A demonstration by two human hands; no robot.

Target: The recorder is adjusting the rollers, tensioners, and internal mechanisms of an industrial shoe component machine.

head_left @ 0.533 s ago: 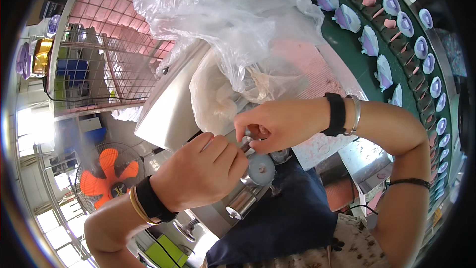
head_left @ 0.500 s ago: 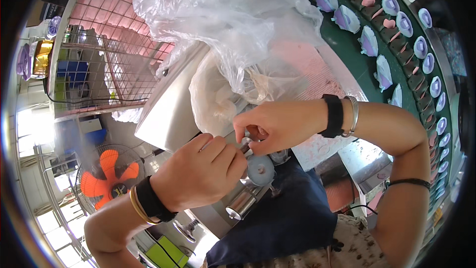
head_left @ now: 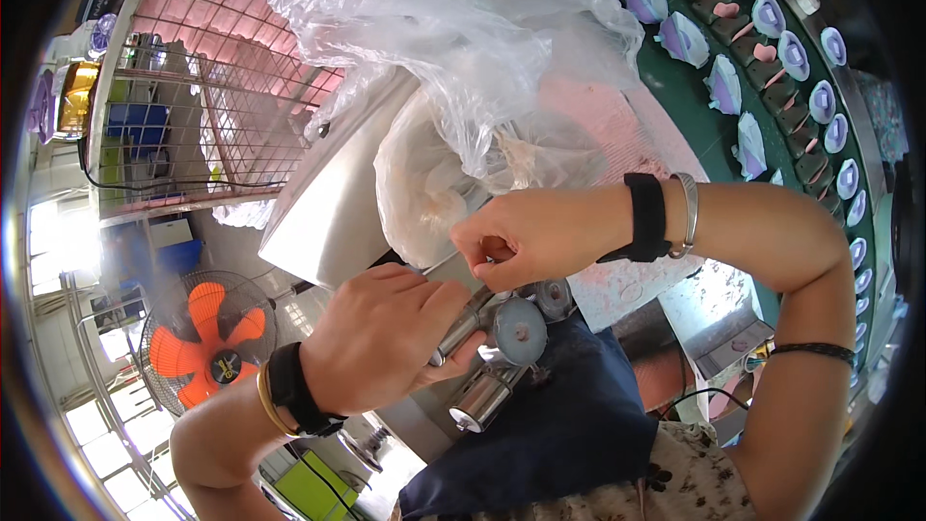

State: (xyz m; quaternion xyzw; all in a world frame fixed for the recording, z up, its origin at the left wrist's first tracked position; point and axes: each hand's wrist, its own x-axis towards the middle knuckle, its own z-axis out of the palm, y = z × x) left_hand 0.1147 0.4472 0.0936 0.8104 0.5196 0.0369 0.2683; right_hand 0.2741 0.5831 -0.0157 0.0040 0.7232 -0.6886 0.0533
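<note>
Above a small machine my left hand [head_left: 386, 336] is closed, palm down. A shiny metal cylinder [head_left: 453, 336] shows between its thumb and index finger; what lies under the palm is hidden. My right hand [head_left: 540, 236] is close by on the right, index finger and thumb curled into a pinch. Anything in that pinch is too small or hidden to make out. Just below the right hand are the machine's round grey disc [head_left: 521, 332] and a smaller metal wheel [head_left: 553, 299]. A second shiny cylinder [head_left: 485, 397] slants down beside my dark apron [head_left: 559, 425].
Clear plastic bags [head_left: 434, 48] heap over the table beyond my hands. A wire cage [head_left: 207, 68] with pink material stands at left, above an orange-bladed fan [head_left: 207, 342]. At right a green conveyor [head_left: 690, 101] carries several purple-and-white pieces and rows of small parts.
My left hand has turned and its thumb has shifted, so the metal cylinder now shows in its grasp. The right hand's fingers have drawn closer together. The view has shifted slightly.
</note>
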